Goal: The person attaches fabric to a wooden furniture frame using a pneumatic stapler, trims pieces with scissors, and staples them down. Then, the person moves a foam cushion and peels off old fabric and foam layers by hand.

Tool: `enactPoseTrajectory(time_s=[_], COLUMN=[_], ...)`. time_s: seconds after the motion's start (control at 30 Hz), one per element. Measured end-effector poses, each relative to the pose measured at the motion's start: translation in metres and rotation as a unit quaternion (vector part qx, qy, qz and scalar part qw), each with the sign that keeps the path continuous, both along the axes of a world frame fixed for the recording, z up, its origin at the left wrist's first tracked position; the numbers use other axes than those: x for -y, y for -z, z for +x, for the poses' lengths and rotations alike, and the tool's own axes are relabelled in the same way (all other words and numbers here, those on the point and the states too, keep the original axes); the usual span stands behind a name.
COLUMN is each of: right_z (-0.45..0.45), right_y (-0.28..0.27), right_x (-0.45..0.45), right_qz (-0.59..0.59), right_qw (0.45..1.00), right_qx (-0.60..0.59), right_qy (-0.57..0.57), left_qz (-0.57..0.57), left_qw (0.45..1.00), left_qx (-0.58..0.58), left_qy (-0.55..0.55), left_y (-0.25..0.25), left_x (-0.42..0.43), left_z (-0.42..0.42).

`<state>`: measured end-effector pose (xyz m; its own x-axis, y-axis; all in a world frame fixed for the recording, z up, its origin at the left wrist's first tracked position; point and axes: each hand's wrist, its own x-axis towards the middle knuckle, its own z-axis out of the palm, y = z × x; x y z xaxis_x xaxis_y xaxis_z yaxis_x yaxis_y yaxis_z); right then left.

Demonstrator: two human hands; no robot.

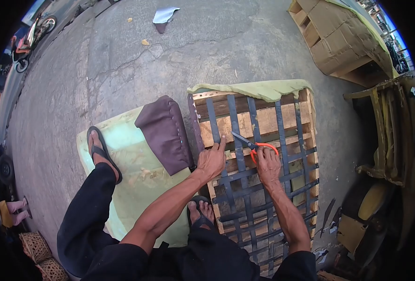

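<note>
A wooden frame [277, 117] strung with crossing black straps [281, 122] lies on the ground, with green foam along its far edge. My right hand [268, 164] is closed on orange-handled scissors [250, 144], whose blades lie over the frame and point up and left. At the frame's left side is my left hand [213, 159], index finger stretched forward near a strap; whether the other fingers hold anything is hidden. Dark purple material [164, 136] with a stitched edge spreads from the frame's left side over a green foam pad [123, 182].
My sandalled feet rest on the pad and beside the frame. A cardboard-covered wooden piece [341, 40] stands at the upper right, with worn furniture frames [381, 136] below it. Woven baskets [35, 247] are at the lower left, a motorcycle [31, 41] at the upper left.
</note>
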<state>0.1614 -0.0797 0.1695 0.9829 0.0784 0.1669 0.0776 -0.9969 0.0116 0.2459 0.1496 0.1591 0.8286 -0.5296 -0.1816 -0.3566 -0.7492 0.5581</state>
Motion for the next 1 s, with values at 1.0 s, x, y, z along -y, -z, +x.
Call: enactPoseTrajectory(time_s=[1.0], right_z=[0.008], right_y=[-0.012], right_x=[0.005], right_qz=[-0.018], right_qw=[0.996], right_qx=[-0.077], right_qy=[-0.042], left_qz=[0.001], left_qw=[0.994], left_qx=[0.093], left_qy=[-0.061], left_y=[0.021], left_x=[0.028], left_z=[-0.020])
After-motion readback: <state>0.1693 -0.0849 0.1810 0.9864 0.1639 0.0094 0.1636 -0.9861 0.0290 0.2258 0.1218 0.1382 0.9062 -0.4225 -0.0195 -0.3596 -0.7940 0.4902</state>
